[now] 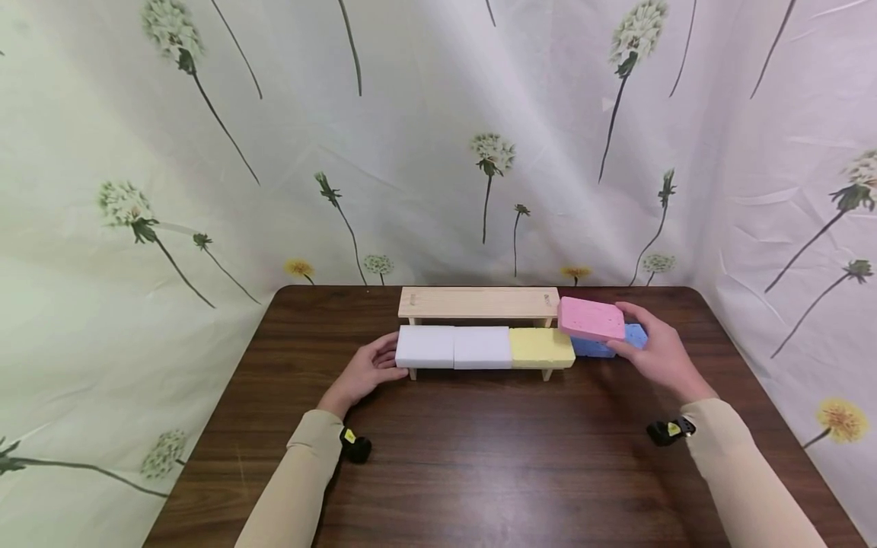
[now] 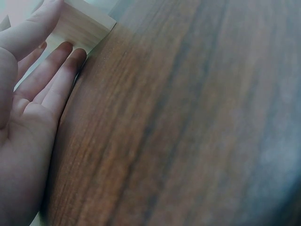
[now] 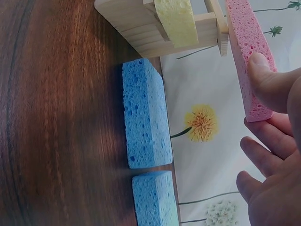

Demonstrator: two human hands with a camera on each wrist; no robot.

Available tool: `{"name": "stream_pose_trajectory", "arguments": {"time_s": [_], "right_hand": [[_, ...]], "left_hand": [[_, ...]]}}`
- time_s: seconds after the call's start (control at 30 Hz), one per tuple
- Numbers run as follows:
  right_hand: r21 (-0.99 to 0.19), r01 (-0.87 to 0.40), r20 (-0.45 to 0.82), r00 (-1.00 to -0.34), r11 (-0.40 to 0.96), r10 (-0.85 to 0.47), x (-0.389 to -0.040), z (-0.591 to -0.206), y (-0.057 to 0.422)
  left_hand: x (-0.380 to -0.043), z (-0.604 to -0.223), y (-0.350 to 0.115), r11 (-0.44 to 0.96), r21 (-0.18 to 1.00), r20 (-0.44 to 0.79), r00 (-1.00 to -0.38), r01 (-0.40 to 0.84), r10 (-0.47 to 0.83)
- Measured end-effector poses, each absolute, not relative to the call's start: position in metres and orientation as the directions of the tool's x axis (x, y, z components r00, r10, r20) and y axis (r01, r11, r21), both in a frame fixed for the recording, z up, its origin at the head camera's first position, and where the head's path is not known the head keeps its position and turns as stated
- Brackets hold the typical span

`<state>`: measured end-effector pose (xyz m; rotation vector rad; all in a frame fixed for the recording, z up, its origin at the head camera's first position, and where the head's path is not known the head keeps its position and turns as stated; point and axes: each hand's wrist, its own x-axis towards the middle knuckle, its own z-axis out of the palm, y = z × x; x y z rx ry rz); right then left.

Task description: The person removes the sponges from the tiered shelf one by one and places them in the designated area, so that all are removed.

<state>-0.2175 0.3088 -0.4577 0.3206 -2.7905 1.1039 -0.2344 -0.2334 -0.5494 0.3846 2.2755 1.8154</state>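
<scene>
My right hand (image 1: 661, 358) pinches a pink sponge (image 1: 591, 318) between thumb and fingers, raised beside the right end of a two-tier wooden stand's upper shelf (image 1: 479, 302). In the right wrist view the thumb presses one face of it. On the lower tier, two white blocks (image 1: 425, 348) and a yellow sponge (image 1: 543, 348) lie in a row. At the left end of that row is my left hand (image 1: 370, 371). Its fingers stretch toward the wooden stand (image 2: 82, 23) in the left wrist view, fingertips right at the wood.
Two blue sponges (image 3: 146, 113) lie end to end on the dark wooden table (image 1: 479, 464), right of the stand and partly behind the pink one in the head view. A flower-printed cloth (image 1: 425, 152) hangs along the back and sides.
</scene>
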Motion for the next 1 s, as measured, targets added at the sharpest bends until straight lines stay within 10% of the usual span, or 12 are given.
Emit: {"name": "stream_pose_trajectory", "arguments": {"time_s": [1.0], "right_hand": [[-0.649, -0.202, 0.162, -0.979, 0.734, -0.126, -0.199, -0.472, 0.332]], "left_hand": [[-0.234, -0.549, -0.232, 0.230, 0.970, 0.000, -0.949, 0.076, 0.315]]}}
